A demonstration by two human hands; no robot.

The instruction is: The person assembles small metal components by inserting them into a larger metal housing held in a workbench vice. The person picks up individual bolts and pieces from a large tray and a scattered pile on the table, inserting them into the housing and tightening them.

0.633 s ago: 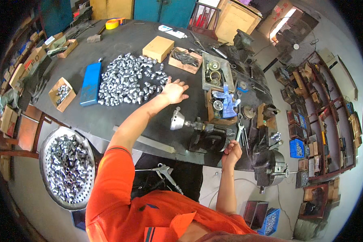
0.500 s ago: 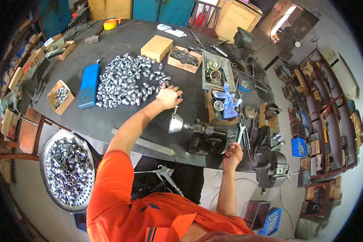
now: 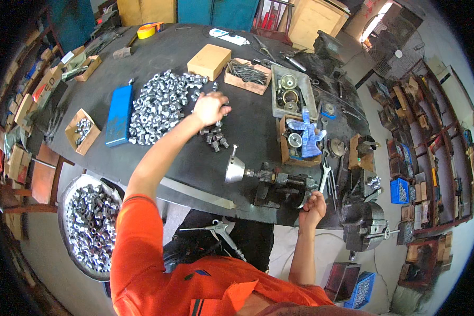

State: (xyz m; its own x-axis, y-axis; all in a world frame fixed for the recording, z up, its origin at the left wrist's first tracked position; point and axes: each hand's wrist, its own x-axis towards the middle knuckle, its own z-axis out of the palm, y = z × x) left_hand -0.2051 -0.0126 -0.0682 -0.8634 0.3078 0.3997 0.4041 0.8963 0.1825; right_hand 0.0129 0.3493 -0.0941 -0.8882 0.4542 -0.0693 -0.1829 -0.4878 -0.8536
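My left hand [image 3: 210, 108] is palm down over the right edge of a heap of shiny metal hex fittings [image 3: 160, 108], its fingers spread and slightly bent. Several loose fittings [image 3: 214, 138] lie just below that hand. My right hand [image 3: 313, 209] has its fingers closed on the rim of a dark handwheel [image 3: 303, 198], at the right end of a small bench spindle fixture [image 3: 279, 179]. At the fixture's left end is a silver cone-shaped head [image 3: 235, 169], with a small pin or bolt [image 3: 234, 150] standing up from it.
Left of the heap stand a blue box [image 3: 118, 116] and a small carton of fittings [image 3: 82, 131]. Wooden boxes, a grey tray [image 3: 294, 95], a blue glove [image 3: 309, 134] and wrenches [image 3: 325, 178] lie right. A bench vise [image 3: 366, 226] is at the right edge; a perforated bowl of fittings [image 3: 92, 226] is lower left.
My left hand has moved away from beside the cone-shaped head, up and left onto the fittings. My right hand stays at the handwheel. The whole view has shifted slightly.
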